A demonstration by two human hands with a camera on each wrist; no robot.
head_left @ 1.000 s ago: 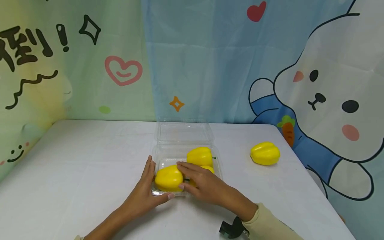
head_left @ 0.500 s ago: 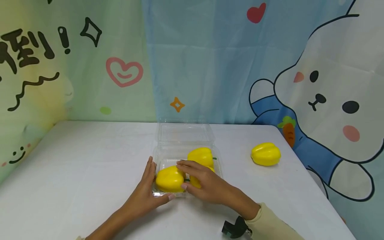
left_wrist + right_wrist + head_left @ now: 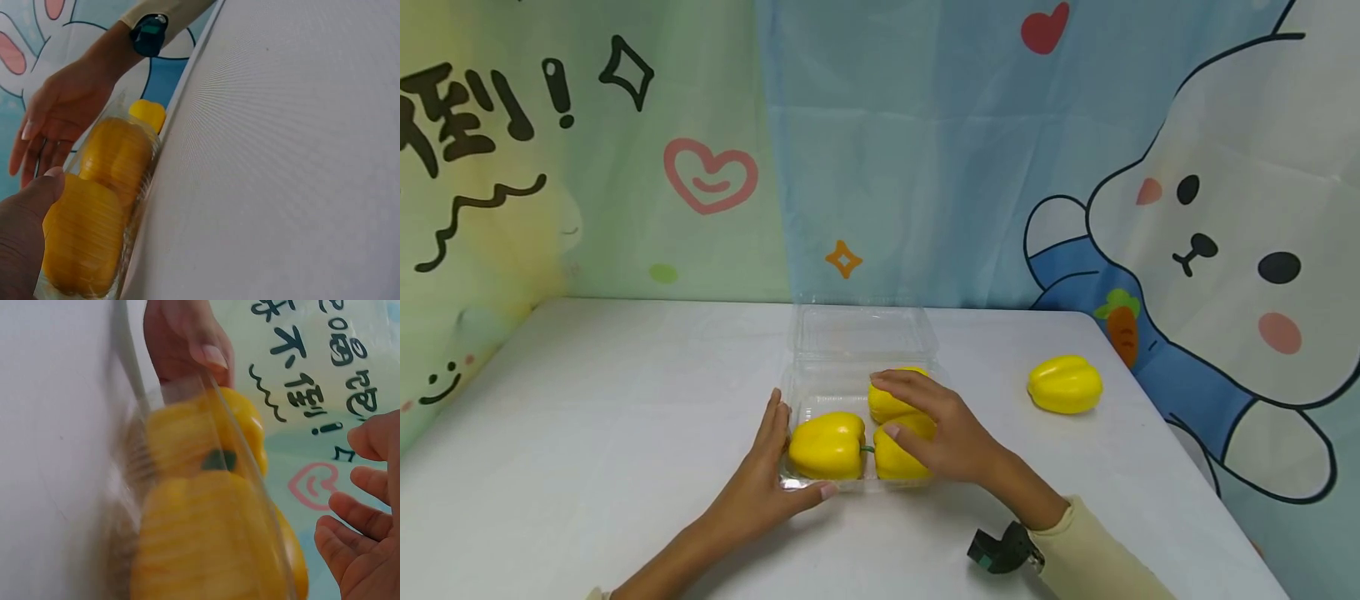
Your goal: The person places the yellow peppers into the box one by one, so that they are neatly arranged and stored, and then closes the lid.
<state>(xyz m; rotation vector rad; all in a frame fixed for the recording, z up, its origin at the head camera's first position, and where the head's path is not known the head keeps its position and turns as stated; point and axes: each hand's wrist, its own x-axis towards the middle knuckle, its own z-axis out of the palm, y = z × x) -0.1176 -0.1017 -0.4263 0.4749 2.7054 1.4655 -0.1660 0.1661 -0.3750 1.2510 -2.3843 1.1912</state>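
A clear plastic clamshell box (image 3: 797,398) lies open mid-table, its lid (image 3: 865,332) folded back. Three yellow peppers lie inside: front left (image 3: 826,446), front right (image 3: 897,458) and back right (image 3: 883,404). My left hand (image 3: 777,454) braces the box's front left corner, fingers straight along the side and thumb along the front wall (image 3: 37,206). My right hand (image 3: 928,417) hovers spread over the two right-hand peppers; in the right wrist view its fingers (image 3: 350,528) stand apart from the peppers (image 3: 206,550). A fourth yellow pepper (image 3: 1065,384) lies loose on the table to the right.
The white table (image 3: 587,433) stretches wide to the left of the box; its right edge runs just past the loose pepper. A cartoon cloth backdrop (image 3: 1187,208) hangs close behind and to the right. A dark wrist camera (image 3: 1000,550) sits on my right forearm.
My right hand has lifted off the front left pepper and shifted back and to the right, over the other two. The left hand and the box have stayed put.
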